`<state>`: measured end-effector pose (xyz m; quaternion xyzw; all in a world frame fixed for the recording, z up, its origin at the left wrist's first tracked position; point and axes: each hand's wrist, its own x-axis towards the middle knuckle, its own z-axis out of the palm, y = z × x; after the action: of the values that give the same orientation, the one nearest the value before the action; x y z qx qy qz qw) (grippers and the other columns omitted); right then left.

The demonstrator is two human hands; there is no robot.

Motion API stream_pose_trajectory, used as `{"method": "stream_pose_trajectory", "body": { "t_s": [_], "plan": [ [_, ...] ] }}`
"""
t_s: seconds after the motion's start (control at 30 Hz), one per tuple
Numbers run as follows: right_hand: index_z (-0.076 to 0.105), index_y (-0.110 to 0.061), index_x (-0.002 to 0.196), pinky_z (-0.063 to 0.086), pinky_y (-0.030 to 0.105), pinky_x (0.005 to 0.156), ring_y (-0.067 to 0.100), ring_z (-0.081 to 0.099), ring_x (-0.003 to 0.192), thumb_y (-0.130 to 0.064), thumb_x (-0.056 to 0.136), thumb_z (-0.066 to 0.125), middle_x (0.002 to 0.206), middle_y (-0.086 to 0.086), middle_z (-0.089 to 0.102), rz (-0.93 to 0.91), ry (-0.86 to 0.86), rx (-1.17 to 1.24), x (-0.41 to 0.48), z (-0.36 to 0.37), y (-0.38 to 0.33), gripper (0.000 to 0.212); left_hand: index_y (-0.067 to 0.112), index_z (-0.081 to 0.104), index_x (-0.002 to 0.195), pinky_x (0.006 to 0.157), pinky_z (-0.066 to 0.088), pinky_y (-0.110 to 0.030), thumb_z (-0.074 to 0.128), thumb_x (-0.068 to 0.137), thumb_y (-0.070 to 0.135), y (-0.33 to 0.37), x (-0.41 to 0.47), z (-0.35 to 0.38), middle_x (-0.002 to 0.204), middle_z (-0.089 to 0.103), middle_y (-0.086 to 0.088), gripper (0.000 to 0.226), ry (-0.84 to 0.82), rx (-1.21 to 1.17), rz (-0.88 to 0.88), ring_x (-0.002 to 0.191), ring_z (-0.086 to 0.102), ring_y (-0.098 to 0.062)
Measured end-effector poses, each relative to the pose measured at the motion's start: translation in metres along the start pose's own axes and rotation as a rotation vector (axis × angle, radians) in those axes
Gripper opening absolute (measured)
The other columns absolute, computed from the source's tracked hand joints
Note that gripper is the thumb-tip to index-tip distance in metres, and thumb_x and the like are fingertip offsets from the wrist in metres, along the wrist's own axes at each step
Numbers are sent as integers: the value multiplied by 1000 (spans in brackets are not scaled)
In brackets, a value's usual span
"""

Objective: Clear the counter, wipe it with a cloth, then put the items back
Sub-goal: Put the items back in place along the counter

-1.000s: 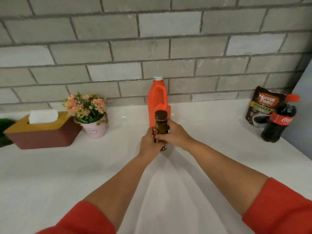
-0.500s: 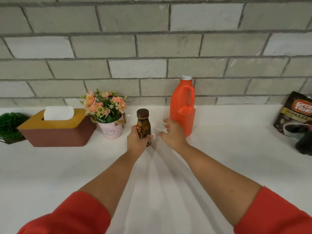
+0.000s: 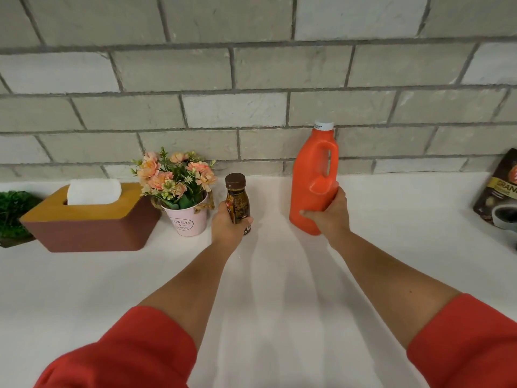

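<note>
On the white counter (image 3: pixel 274 289) my left hand (image 3: pixel 228 225) grips a small brown bottle (image 3: pixel 237 200) with a brown cap, held upright just right of the pink flower pot (image 3: pixel 186 217). My right hand (image 3: pixel 331 212) is wrapped around the lower part of a tall orange jug (image 3: pixel 312 180) with a white cap and a moulded handle, which stands upright near the brick wall. The two hands are about a hand's width apart. Both forearms reach out from red sleeves.
A brown tissue box (image 3: pixel 89 219) with a white tissue stands left of the flowers, and a small green plant (image 3: pixel 12 211) sits at the far left edge. A dark coffee granules pouch (image 3: pixel 500 194) leans at the far right. The grey brick wall (image 3: pixel 251 79) closes the back.
My right hand left the brown bottle, moved right and took hold of the orange jug. My left hand carried the bottle left toward the flower pot. The view shifted left, losing the cola bottle.
</note>
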<state>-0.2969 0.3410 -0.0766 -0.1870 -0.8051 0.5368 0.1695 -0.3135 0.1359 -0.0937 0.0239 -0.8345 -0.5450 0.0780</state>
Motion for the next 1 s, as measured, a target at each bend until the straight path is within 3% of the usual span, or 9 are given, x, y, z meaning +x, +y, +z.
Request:
{"method": "stream_pose_trajectory", "body": {
  "t_s": [0.17,0.33,0.83,1.0],
  "plan": [
    [35,-12,130,47,44,95,27,52,115,-17,56,87,129,6,47,-54,7,-37,-5,9,-2,90,7,41,129,91,42,-33,70,81,13,-1,6,1,125,57,-12,56,5,21,-5,117,53,-29],
    [37,-12,125,48,44,94,27,53,112,-20,54,88,126,6,48,-113,-43,-70,-13,28,-8,87,4,40,128,84,40,-27,69,82,11,3,8,2,124,56,-12,55,10,31,-13,116,53,-28],
    [21,-12,142,42,42,102,30,43,126,-28,70,80,138,10,35,-106,-177,-283,-20,33,-16,94,8,39,131,95,42,-36,73,78,10,0,8,7,127,55,-12,64,43,15,-64,118,52,-30],
    [13,-14,148,41,42,101,33,38,130,-25,75,76,143,12,30,-46,-246,-422,-24,5,-7,96,1,35,134,101,36,-42,67,82,12,-3,-18,11,134,42,-19,62,156,223,-128,123,43,-36]
  ]
}}
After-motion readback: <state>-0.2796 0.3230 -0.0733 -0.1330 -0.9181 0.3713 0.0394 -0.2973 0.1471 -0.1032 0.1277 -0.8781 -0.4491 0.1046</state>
